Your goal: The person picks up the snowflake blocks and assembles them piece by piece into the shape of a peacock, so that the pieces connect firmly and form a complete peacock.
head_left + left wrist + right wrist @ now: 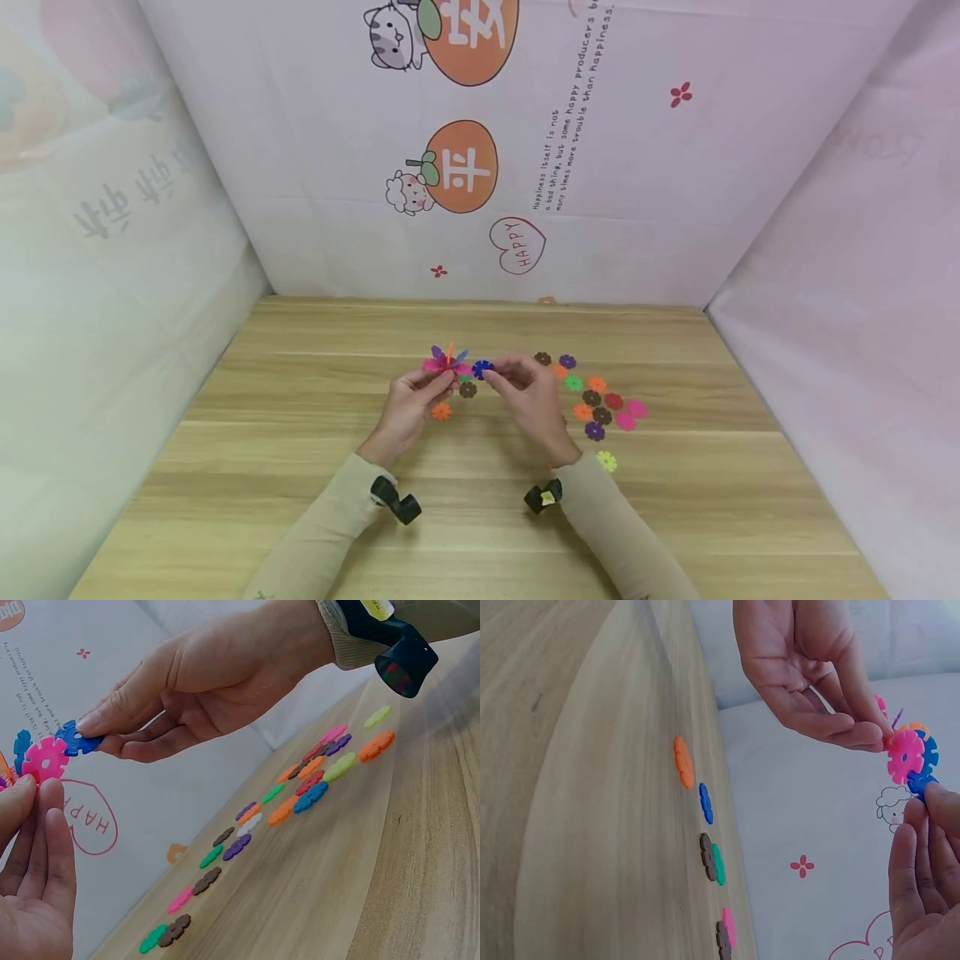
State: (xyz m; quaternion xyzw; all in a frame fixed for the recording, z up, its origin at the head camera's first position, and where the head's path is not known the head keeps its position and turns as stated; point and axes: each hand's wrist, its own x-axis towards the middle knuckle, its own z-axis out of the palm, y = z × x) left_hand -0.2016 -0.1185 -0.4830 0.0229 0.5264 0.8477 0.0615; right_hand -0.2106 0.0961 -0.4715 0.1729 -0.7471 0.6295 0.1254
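Note:
In the head view my left hand (408,408) pinches a cluster of joined notched plastic discs (448,363) in pink, purple, orange and blue. My right hand (531,400) pinches a dark blue notched disc (482,369) between thumb and fingers. Seen from the left wrist, this blue disc (77,739) meets the edge of the cluster's pink disc (46,757). The right wrist view also has the blue disc (919,784) against the lower edge of the pink one (905,757). Whether their notches interlock I cannot tell.
Loose discs lie flat on the wooden table (300,467), many to the right, including a red one (613,401) and a yellow one (606,461). An orange disc (441,411) and a brown disc (468,389) lie near my left hand. Printed cloth walls (615,167) enclose the table.

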